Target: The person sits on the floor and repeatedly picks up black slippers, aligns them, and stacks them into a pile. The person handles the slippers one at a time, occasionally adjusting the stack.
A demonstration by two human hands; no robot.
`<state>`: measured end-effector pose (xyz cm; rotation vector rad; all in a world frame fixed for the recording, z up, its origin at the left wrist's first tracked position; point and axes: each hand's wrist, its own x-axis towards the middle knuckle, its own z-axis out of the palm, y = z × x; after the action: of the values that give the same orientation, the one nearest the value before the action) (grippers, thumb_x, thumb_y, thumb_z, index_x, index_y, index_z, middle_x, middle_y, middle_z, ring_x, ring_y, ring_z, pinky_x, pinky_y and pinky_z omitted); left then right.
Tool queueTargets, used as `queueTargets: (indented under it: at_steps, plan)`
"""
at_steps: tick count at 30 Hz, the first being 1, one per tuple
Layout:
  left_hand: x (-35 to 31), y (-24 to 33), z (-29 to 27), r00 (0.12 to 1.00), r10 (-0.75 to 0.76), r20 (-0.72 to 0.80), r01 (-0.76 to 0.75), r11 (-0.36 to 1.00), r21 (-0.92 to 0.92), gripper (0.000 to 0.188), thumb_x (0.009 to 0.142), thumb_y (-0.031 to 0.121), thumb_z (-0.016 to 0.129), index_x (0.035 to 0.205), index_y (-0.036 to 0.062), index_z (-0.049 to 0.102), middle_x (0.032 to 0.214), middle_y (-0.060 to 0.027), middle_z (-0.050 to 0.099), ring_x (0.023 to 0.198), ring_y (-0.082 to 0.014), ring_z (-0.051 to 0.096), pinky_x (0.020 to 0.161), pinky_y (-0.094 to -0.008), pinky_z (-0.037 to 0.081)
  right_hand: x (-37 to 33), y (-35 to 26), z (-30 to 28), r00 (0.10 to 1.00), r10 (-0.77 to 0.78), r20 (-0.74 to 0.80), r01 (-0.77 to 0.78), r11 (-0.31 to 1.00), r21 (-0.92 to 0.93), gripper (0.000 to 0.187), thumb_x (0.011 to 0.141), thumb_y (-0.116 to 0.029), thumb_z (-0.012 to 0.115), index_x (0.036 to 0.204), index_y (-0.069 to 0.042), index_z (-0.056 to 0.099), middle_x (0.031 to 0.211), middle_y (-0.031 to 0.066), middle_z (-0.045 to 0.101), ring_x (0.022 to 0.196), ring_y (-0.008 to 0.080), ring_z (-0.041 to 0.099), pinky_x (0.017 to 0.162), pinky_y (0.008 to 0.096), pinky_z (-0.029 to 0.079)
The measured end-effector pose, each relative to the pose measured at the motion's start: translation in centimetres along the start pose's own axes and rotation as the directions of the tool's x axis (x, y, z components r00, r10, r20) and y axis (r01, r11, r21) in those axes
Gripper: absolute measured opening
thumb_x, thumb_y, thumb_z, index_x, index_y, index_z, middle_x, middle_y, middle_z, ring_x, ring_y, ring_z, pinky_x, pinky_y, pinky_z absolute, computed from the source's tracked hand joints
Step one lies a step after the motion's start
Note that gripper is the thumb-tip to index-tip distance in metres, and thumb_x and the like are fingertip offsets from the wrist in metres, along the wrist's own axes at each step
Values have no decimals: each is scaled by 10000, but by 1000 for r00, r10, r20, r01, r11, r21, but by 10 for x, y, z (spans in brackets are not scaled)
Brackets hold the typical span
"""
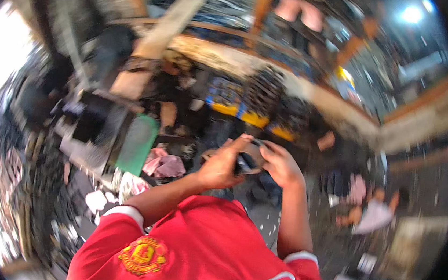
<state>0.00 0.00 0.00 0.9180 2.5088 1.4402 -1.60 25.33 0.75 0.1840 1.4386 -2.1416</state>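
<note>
Your two bare hands meet in front of your chest, with a small, curved dark-and-brown item between them, its kind and material too blurred to tell. Your left hand grips it from the left, fingers wrapped along that side and their tips reaching toward its upper end. Your right hand has its fingers bent and closed on the item's upper right edge, so the piece sits directly between both sets of fingers, touching each and held up clear of the ground. Left of your left hand and apart from it lies a crumpled pink cloth, just beside a flat green translucent sheet. Beyond your hands stand yellow-and-blue plastic crates filled with dark pieces.
</note>
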Motion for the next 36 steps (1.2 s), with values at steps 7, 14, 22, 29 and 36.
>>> queueTargets:
  at_steps: [7,14,22,29,36]
  plan:
    - [46,-103,-5,873,-112,-475,24,982,-187,1019,719,89,833,1540,9,235,1440,-196,475,1294,-338,503,1116,-457,392,29,85,-143,661,-159,-733,46,984,-171,286,991,-224,655,1130,18,717,1094,101,700,951,223,670,763,389,608]
    - [80,-341,-245,271,-327,-905,796,605,20,827,797,45,763,1478,12,295,1371,-166,508,1150,-288,570,1005,-409,492,-91,264,-245,137,131,-982,-153,982,110,374,990,-285,663,1179,37,654,1044,165,696,870,277,697,638,431,608]
    - [104,-492,-340,387,-696,-605,907,170,385,658,844,139,746,1410,-5,442,1376,-181,558,1207,-315,585,1036,-464,493,-133,350,-152,-102,-57,-993,-666,746,25,343,913,-309,657,947,25,726,832,199,713,689,255,682,569,439,491]
    - [96,-512,-364,217,-839,-499,864,-73,499,548,885,221,730,1350,-20,571,1381,-194,601,1257,-338,598,1063,-513,494,-127,332,-96,-215,-25,-976,-677,725,130,346,958,-345,644,1026,-13,716,857,162,730,751,252,708,680,389,546]
    - [147,-520,-365,179,-679,-712,735,-389,555,386,943,246,673,1225,-17,666,1135,-133,686,1028,-312,675,861,-540,547,-147,348,-98,-323,-112,-940,-619,776,120,394,945,-292,663,1263,-59,656,1111,177,740,978,311,726,786,395,570]
